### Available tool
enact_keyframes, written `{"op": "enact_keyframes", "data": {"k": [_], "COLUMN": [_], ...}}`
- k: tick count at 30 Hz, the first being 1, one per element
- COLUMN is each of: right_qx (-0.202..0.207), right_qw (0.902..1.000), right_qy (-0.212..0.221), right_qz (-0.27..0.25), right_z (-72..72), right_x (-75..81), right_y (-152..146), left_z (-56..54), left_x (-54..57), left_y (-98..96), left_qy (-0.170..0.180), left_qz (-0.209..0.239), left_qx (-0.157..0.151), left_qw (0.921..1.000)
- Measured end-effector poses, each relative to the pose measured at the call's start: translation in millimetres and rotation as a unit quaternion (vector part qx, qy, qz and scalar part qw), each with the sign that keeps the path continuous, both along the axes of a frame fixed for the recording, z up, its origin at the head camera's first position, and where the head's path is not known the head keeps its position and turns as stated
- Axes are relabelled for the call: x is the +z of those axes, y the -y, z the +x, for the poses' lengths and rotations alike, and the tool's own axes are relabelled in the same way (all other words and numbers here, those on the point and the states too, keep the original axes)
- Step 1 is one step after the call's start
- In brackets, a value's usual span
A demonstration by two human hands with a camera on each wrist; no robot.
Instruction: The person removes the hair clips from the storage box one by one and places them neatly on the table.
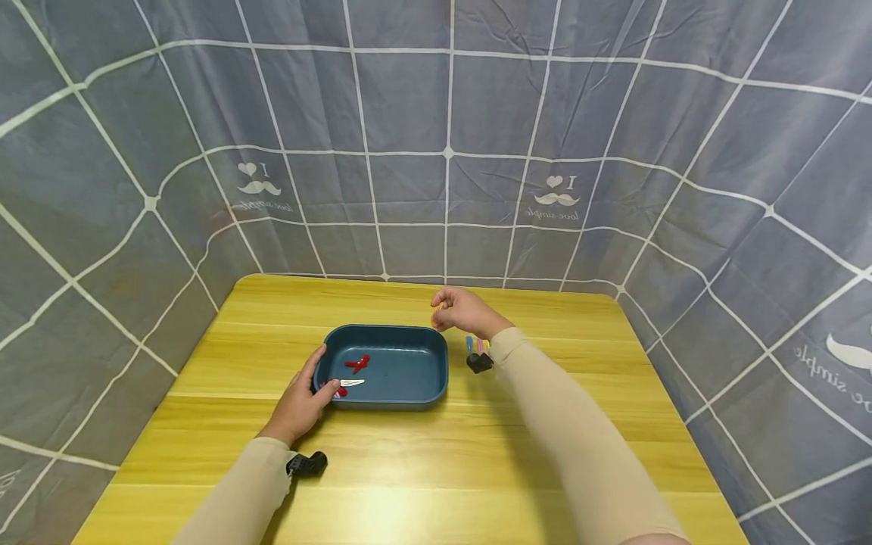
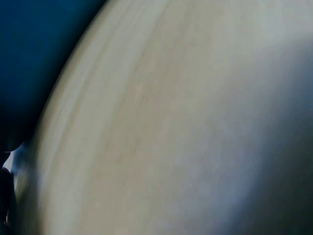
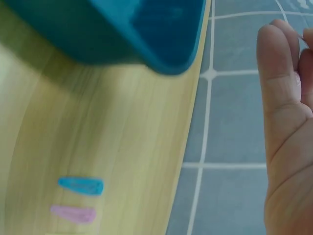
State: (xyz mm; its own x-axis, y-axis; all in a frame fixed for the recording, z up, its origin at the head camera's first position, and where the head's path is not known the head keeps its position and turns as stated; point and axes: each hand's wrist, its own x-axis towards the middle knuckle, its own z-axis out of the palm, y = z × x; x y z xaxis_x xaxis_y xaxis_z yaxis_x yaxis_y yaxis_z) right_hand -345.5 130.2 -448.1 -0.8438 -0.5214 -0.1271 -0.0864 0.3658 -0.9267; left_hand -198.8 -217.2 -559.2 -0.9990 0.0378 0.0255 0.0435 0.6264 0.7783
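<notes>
A dark blue plastic basin (image 1: 391, 403) stands on the table. My left hand (image 1: 297, 401) grips its left rim, thumb over the inside and fingers along the outer wall. Red hair clips (image 1: 357, 364) and a white hair clip (image 1: 351, 383) lie in the basin's left part, with more red and pink pieces partly under the thumb. Above the basin's back right corner, my right hand (image 1: 466, 311) pinches a small orange hair clip (image 1: 436, 324), mostly covered by the fingers. Blue (image 3: 81, 186) and pink (image 3: 74, 214) snap hair clips lie in a row right of the basin.
A yellow hair clip (image 1: 486, 346) ends the row, close to the black wrist camera (image 1: 480, 362). The yellow wooden table (image 1: 381, 484) is backed by a grey grid-patterned curtain (image 1: 409, 189), which also hangs along both sides.
</notes>
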Motion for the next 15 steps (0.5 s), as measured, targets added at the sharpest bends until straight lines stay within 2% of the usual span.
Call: {"op": "enact_keyframes", "data": {"k": [9, 15], "right_qx": [-0.039, -0.052], "right_qw": [0.9978, 0.9968], "right_qy": [-0.011, -0.020], "right_qz": [0.052, 0.058], "right_z": [4.1, 4.6], "right_x": [0.5, -1.5], "right_y": [-31.6, -49.8], "left_z": [-1.2, -2.1], "left_x": [-0.5, -2.5], "left_y": [-0.1, -0.7], "left_qy": [-0.002, 0.002], "left_qz": [0.001, 0.005], "left_qx": [-0.001, 0.000], "left_qw": [1.0000, 1.0000]}}
